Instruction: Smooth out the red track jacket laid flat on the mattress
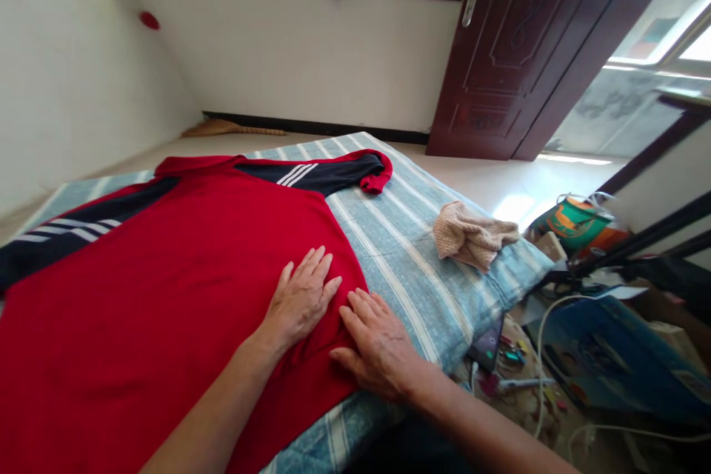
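A red shirt [167,281] with dark blue, white-striped sleeves lies spread flat on a blue striped mattress [411,252]. My left hand [300,300] rests palm down on the red cloth near its right side, fingers together and extended. My right hand [381,344] lies flat beside it at the shirt's right edge, fingers pointing left onto the cloth. Neither hand grips anything. One sleeve [333,172] stretches toward the far end of the mattress.
A crumpled beige cloth [472,237] sits near the mattress's right edge. To the right on the floor are a phone [487,344], white cables, a blue box [611,363] and clutter. A dark wooden door [527,44] stands open beyond.
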Available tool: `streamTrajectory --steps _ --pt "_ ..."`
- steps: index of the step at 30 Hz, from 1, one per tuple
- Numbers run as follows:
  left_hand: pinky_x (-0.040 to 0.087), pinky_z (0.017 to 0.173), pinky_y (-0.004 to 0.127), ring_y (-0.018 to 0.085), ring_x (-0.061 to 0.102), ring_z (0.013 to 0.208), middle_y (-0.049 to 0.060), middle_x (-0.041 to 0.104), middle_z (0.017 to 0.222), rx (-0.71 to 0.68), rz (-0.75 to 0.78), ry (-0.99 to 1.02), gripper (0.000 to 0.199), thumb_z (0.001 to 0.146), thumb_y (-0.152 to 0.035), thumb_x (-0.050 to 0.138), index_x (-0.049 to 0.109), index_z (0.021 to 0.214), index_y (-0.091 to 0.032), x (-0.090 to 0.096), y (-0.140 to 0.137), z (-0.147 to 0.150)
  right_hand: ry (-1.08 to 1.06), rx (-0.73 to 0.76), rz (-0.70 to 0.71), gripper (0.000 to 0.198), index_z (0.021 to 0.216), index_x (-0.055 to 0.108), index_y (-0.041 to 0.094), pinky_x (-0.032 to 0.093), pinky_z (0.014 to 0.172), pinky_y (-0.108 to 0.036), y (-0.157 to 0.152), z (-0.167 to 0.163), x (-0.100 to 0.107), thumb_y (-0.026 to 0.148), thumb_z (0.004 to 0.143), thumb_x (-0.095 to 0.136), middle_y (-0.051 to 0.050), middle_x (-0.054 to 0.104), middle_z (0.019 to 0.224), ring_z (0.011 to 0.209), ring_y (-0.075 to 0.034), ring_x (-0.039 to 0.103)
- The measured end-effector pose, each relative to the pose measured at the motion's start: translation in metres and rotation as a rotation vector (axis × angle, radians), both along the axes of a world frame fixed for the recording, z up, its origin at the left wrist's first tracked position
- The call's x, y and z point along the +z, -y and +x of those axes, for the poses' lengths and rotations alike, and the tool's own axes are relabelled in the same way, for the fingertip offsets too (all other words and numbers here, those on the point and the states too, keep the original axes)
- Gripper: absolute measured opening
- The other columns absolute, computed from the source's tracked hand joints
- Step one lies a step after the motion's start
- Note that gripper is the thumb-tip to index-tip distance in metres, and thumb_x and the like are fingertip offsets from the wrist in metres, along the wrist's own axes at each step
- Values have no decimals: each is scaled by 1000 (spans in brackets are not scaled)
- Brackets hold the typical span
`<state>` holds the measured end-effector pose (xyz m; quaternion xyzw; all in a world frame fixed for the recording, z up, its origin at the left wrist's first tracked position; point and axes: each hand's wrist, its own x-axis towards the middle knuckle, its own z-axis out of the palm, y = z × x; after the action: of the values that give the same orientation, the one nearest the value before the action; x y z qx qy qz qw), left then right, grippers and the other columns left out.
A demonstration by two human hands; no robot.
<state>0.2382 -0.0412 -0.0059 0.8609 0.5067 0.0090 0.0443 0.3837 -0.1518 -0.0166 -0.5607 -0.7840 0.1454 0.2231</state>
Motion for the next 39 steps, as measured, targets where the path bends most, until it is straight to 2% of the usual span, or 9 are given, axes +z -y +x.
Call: streamTrajectory --steps 6,10,13,21,26,29,32,35,39 --pt "23 115 52 26 23 144 12 28 155 30 12 -26 56 94 -39 31 41 143 -12 -12 3 16 -42 21 76 47 126 55 12 28 115 -47 19 11 -7 42 90 58 -17 47 143 137 -28 37" --pt "21 116 50 24 21 145 12 25 156 55 -44 -73 58 95 -41 28 37 144 -11 -6 3 20 -66 50 172 36 121 58 14 33 113 -46 38 18 -10 35 92 54 -16 52 138 134 -27 40" --pt "21 116 49 25 20 145 13 25 156 59 8 -55 61 95 -45 28 36 145 -10 -2 5 30 -81 57 224 32 118 59 14 39 109 -46 55 23 -14 31 92 52 -16 56 134 131 -27 45" --pt "19 115 51 27 20 145 12 25 156 38 26 -73 68 94 -54 27 33 147 -11 -16 7 46 -116 74 302 32 119 57 14 44 105 -44 76 30 -15 22 88 53 -16 59 130 128 -27 49" --pt "19 115 50 26 21 145 12 27 156 41 21 -70 68 94 -54 27 33 147 -11 -14 8 44 -225 72 420 42 125 50 16 52 97 -38 106 47 -13 10 84 52 -15 68 114 117 -23 59" --pt "19 116 49 27 21 145 12 29 155 45 26 -48 68 94 -55 27 34 146 -12 -16 8 44 -188 -30 372 43 125 51 21 54 92 -37 136 82 -42 7 84 50 -11 69 107 105 -22 65" --pt "18 116 50 27 22 144 13 29 155 44 32 -25 68 93 -55 28 35 146 -12 -18 7 44 -36 -227 189 35 118 58 24 55 87 -34 164 132 -95 12 86 49 -8 69 105 101 -21 65" --pt "18 116 49 27 22 144 12 28 155 47 33 -20 68 93 -54 29 36 145 -12 -19 8 44 215 -574 -119 41 119 61 20 51 89 -40 181 175 -150 14 85 38 -13 67 107 102 -26 63" --pt "17 116 49 27 22 144 12 27 156 49 32 -22 67 94 -54 30 36 145 -11 -18 9 44 412 -736 -419 50 131 56 17 46 91 -39 186 200 -190 22 83 44 -15 64 112 105 -28 60"
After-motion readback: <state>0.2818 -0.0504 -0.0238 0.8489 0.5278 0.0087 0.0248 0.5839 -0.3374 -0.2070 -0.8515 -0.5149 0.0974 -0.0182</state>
